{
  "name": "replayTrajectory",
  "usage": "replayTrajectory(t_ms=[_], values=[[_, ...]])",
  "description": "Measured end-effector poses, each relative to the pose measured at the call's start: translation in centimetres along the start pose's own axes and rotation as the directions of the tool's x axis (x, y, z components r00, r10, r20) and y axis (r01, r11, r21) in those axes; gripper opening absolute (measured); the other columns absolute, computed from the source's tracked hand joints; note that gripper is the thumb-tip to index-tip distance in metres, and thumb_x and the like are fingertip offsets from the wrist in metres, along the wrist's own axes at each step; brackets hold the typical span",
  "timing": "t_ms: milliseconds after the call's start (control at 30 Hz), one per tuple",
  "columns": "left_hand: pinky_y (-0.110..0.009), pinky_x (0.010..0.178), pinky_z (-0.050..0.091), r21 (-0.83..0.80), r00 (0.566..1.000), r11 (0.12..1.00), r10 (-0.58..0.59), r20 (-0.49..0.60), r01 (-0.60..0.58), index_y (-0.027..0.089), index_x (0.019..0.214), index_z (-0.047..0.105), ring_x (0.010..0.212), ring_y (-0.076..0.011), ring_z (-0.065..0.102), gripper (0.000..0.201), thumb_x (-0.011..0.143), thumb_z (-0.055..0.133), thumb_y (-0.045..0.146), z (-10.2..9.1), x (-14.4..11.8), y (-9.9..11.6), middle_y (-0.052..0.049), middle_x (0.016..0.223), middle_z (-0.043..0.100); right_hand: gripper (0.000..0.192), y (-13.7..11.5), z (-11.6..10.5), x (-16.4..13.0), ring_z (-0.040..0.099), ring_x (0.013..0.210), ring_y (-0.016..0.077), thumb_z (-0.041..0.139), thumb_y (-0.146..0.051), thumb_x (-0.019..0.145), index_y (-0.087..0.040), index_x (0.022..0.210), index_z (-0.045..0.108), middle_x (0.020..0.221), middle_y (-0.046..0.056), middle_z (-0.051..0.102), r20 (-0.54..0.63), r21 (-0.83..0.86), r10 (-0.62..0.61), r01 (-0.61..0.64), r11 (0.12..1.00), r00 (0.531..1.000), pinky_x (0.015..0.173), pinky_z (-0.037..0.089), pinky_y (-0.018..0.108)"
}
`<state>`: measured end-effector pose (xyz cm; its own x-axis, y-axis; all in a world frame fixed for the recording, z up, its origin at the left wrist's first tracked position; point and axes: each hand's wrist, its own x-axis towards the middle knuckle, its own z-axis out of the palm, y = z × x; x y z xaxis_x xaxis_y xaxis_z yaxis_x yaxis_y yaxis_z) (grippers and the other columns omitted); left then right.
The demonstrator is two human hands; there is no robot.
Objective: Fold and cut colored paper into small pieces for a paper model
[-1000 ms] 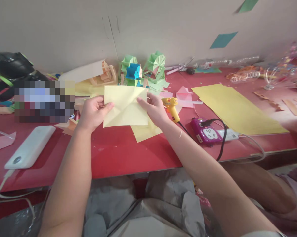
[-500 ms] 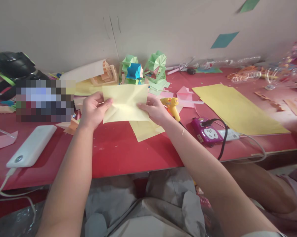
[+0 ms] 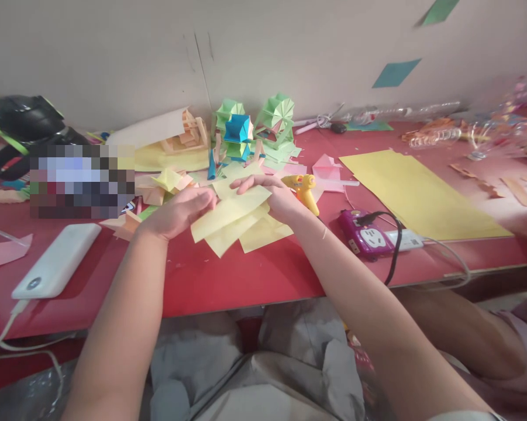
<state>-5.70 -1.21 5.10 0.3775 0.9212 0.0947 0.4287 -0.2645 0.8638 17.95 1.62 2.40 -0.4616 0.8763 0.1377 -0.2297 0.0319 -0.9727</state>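
A pale yellow paper sheet (image 3: 228,217) is folded over and tilted low above the red table (image 3: 228,275). My left hand (image 3: 179,211) grips its left edge with thumb and fingers. My right hand (image 3: 269,193) holds its upper right part, fingers stretched across the top. Under it lies another pale yellow sheet (image 3: 265,231) flat on the table.
A yellow glue gun (image 3: 306,190) lies just right of my right hand, its cord running to a purple power strip (image 3: 366,234). Green and blue paper models (image 3: 250,126) stand behind. A large yellow sheet (image 3: 421,193) lies right, a white power bank (image 3: 55,260) left. A person's leg shows at lower right.
The sheet was held up flat facing me; now both hands have brought it down toward the table, folded and tilted. Small folded paper pieces behind it have come into view.
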Motion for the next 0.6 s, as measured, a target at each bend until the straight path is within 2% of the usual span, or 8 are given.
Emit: replayTrajectory(t_ms=[33,100,167,233,333,400,467,600], values=[[-0.037,0.062,0.056,-0.126,0.992,0.989,-0.060,0.111,0.074,0.022,0.077,0.057,0.072,-0.0240,0.069,0.043,0.082,0.064,0.064,0.3,0.0,0.1,-0.006,0.078,0.068,0.017,0.1,0.0,0.0,0.068,0.101,0.0170,0.057,-0.017,0.081,-0.019,0.083,0.074,0.124,0.005,0.069,0.037,-0.033,-0.008,0.010,0.999,0.999,0.082,0.055,0.027],[-0.037,0.067,0.058,-0.283,0.976,0.936,-0.179,0.122,0.207,0.022,0.093,0.056,0.080,-0.0255,0.072,0.050,0.065,0.086,0.052,1.0,0.2,0.2,-0.005,0.085,0.071,0.019,0.2,0.2,0.1,0.067,0.106,0.0175,0.058,-0.021,0.084,-0.022,0.096,0.074,0.125,0.004,0.068,0.053,-0.072,-0.021,0.024,0.997,0.998,0.086,0.055,0.028],[-0.039,0.069,0.060,-0.343,0.967,0.905,-0.248,0.054,0.251,0.022,0.111,0.057,0.085,-0.0280,0.074,0.063,0.061,0.090,0.042,1.6,0.6,0.1,-0.007,0.092,0.074,0.027,0.2,0.5,0.4,0.066,0.109,0.0176,0.058,-0.032,0.090,-0.026,0.114,0.069,0.125,0.004,0.068,-0.053,-0.077,-0.005,0.001,0.997,0.999,0.087,0.056,0.029],[-0.041,0.073,0.060,-0.359,0.967,0.912,-0.243,-0.082,0.199,0.020,0.120,0.060,0.089,-0.0290,0.074,0.068,0.062,0.089,0.040,2.2,1.1,-0.3,-0.009,0.095,0.076,0.038,0.3,0.7,0.7,0.066,0.110,0.0185,0.052,-0.049,0.096,-0.026,0.125,0.062,0.124,0.006,0.067,-0.221,-0.072,0.050,-0.068,0.995,0.974,0.085,0.057,0.030],[-0.043,0.077,0.061,-0.374,0.952,0.920,-0.212,-0.222,0.118,0.018,0.116,0.065,0.092,-0.0300,0.074,0.058,0.066,0.085,0.040,2.8,1.7,-0.9,-0.010,0.100,0.077,0.052,0.8,0.8,1.1,0.068,0.109,0.0198,0.050,-0.063,0.094,-0.024,0.128,0.058,0.122,0.009,0.068,-0.239,-0.072,0.080,-0.100,0.992,0.968,0.087,0.059,0.032],[-0.043,0.079,0.061,-0.376,0.957,0.918,-0.210,-0.200,0.123,0.018,0.109,0.066,0.092,-0.0290,0.074,0.048,0.068,0.082,0.037,3.2,1.9,-1.0,-0.010,0.101,0.077,0.053,1.1,0.7,1.1,0.068,0.105,0.0195,0.070,-0.057,0.083,-0.024,0.123,0.059,0.119,0.008,0.069,-0.217,-0.045,0.048,-0.059,0.997,0.975,0.088,0.059,0.032],[-0.042,0.075,0.060,-0.391,0.958,0.902,-0.254,-0.135,0.184,0.018,0.104,0.066,0.087,-0.0280,0.074,0.043,0.066,0.081,0.031,3.6,1.9,-0.9,-0.009,0.097,0.077,0.055,1.4,0.7,1.1,0.070,0.097,0.0192,0.083,-0.048,0.072,-0.024,0.115,0.060,0.110,0.006,0.070,-0.275,-0.020,0.003,-0.009,1.000,0.961,0.084,0.059,0.032],[-0.038,0.072,0.058,-0.438,0.939,0.870,-0.314,-0.141,0.226,0.017,0.098,0.066,0.083,-0.0265,0.073,0.040,0.062,0.081,0.027,4.1,2.0,-0.6,-0.007,0.091,0.076,0.049,1.4,0.8,1.1,0.070,0.100,0.0223,0.074,-0.060,0.078,-0.024,0.110,0.064,0.106,0.006,0.072,-0.279,0.071,-0.017,0.038,0.997,0.960,0.085,0.059,0.036]])
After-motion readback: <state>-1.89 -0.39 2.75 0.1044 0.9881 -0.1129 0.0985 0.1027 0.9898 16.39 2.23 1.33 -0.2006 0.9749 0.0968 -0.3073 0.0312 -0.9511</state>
